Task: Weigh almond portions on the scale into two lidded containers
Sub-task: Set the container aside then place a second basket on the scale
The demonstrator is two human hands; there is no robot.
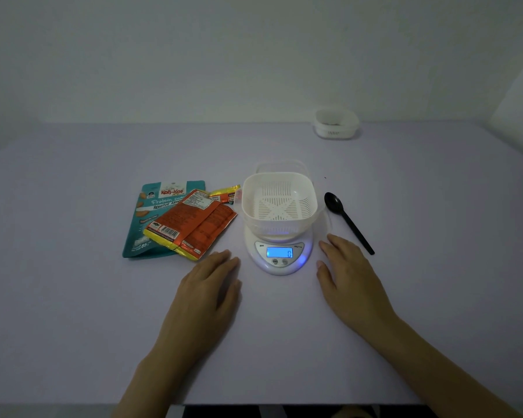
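A white digital scale (280,254) stands at the table's middle, its blue display reading 0. On its platform sits an empty white container with a slotted basket insert (280,200). A clear lid (281,165) lies just behind it. Left of the scale lie a teal roasted-almond pouch (151,206), an orange packet (194,224) on top of it, and a small yellow packet (225,193). A black spoon (346,220) lies to the right. My left hand (207,285) and my right hand (349,273) rest flat on the table either side of the scale, holding nothing.
A second white container (337,123) stands at the table's far edge, back right, against the wall. The pale table (73,312) ends at a front edge near the bottom of the view.
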